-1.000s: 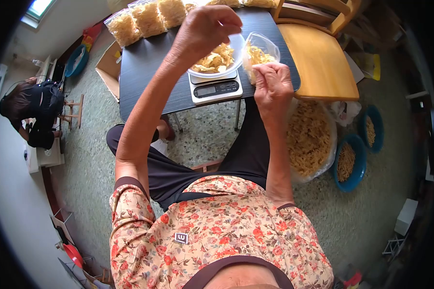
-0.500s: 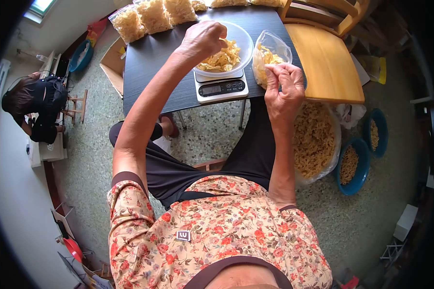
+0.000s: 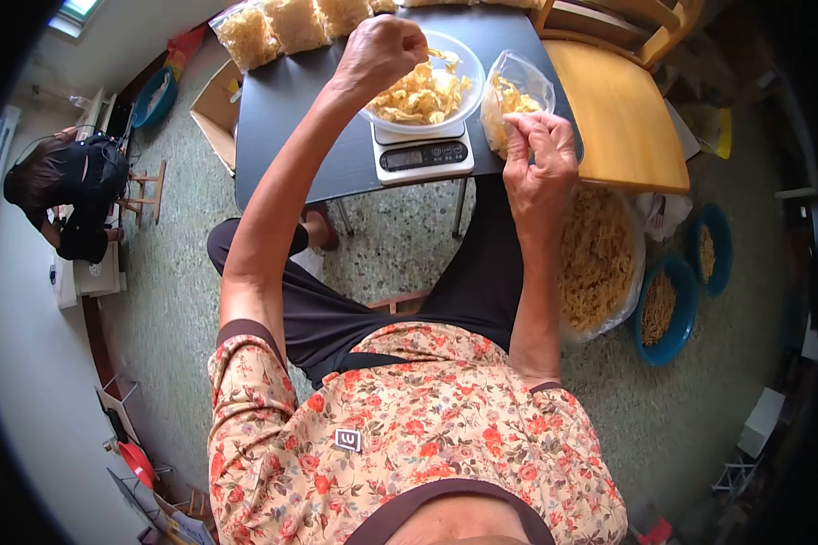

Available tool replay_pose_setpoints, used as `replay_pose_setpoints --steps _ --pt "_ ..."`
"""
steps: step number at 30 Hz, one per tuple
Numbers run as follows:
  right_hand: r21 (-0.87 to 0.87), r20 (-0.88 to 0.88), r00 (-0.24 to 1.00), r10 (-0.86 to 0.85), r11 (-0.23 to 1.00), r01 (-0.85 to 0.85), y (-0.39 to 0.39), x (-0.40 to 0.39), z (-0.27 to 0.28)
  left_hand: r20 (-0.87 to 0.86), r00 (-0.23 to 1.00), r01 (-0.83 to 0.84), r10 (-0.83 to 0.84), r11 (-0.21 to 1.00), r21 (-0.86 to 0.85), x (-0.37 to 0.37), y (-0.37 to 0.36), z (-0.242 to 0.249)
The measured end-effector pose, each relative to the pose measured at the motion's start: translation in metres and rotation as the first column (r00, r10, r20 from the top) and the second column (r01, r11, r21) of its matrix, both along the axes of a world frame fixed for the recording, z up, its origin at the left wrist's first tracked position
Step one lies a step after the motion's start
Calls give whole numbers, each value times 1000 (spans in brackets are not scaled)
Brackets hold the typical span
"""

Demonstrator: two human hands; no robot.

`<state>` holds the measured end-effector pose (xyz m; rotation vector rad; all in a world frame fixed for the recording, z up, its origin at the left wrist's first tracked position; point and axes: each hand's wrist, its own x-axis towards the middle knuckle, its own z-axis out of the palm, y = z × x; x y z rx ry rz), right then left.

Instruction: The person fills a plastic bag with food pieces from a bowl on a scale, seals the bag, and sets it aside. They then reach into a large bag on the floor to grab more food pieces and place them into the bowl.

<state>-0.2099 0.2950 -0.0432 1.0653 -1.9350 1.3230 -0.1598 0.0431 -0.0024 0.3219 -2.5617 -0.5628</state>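
Note:
My left hand (image 3: 382,59) is raised at the left rim of a clear plastic bowl (image 3: 476,77), its fingers pinched together with a dried yellow piece (image 3: 441,56) showing at the tips. More curled dried yellow pieces (image 3: 423,95) lie in the bowl. Under the bowl is a white kitchen scale (image 3: 424,173) with a dark display, close to the table's near edge. To the right, a clear plastic bag (image 3: 538,84) stands upright with its mouth open and some of the same pieces inside. My right hand (image 3: 543,163) pinches the bag's near side between thumb and fingers.
Several filled clear bags (image 3: 295,25) line the far side of the dark table (image 3: 291,118). A wooden chair (image 3: 627,123) adjoins its right side. On the floor are a large bag of dried pieces (image 3: 598,263) and blue basins (image 3: 691,318). A person (image 3: 73,177) sits at far left.
My left hand has lifted a little up from over the bowl. My right hand keeps its pinch on the bag. The whole view has shifted slightly.

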Motion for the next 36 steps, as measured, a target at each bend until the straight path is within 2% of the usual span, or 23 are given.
replay_pose_setpoints --steps 1,2,3,4,5,7,8,10,11,13,14,16,20,29,33,35,36 --pt "-6 18 1000 9 1000 -9 0 1 0 -66 998 21 -16 997 81 4 -1 2" --pt "-10 38 999 19 1000 -19 -1 2 0 -24 999 -22 30 960 280 9 -1 7" --pt "-15 33 999 18 1000 -17 -1 2 0 27 997 -71 65 882 466 14 1 14" --pt "-17 34 999 23 1000 -23 -2 2 0 1 1000 -18 22 802 597 18 -4 15" --pt "-17 38 999 30 999 -29 -2 2 -1 -68 998 55 -11 719 693 18 -16 6" --pt "-16 37 999 32 999 -32 -3 2 -3 -74 997 76 -28 583 809 25 -22 6" --pt "-13 38 999 36 999 -36 -4 1 -4 -75 997 77 -28 584 808 28 -24 5" --pt "-16 38 998 45 999 -44 -5 2 -4 -120 992 122 -30 385 915 31 -26 2" --pt "-18 40 998 52 999 -52 -6 2 -4 -121 992 123 -30 386 914 31 -28 1" --pt "-21 39 998 52 998 -51 -6 3 -3 -193 981 192 -21 249 949 33 -26 1" --pt "-23 39 998 52 998 -51 -6 3 -2 -193 981 192 -21 248 949 32 -26 3" --pt "-10 36 998 50 999 -50 -7 3 -1 -284 945 306 -161 132 943 31 -29 8" --pt "9 43 998 46 999 -46 -10 3 0 -354 910 371 -215 45 927 24 -14 28" --pt "17 34 998 54 998 -55 -15 -1 -4 -424 879 452 -219 96 887 3 19 40" --pt "21 43 997 61 998 -62 -14 -2 -5 -323 923 382 -207 426 820 -5 35 39" --pt "14 41 997 59 998 -60 -13 -3 -3 -253 934 355 -250 596 721 -6 42 36" --pt "9 42 997 67 998 -68 -12 -2 -2 -161 950 306 -267 691 655 -5 48 40"
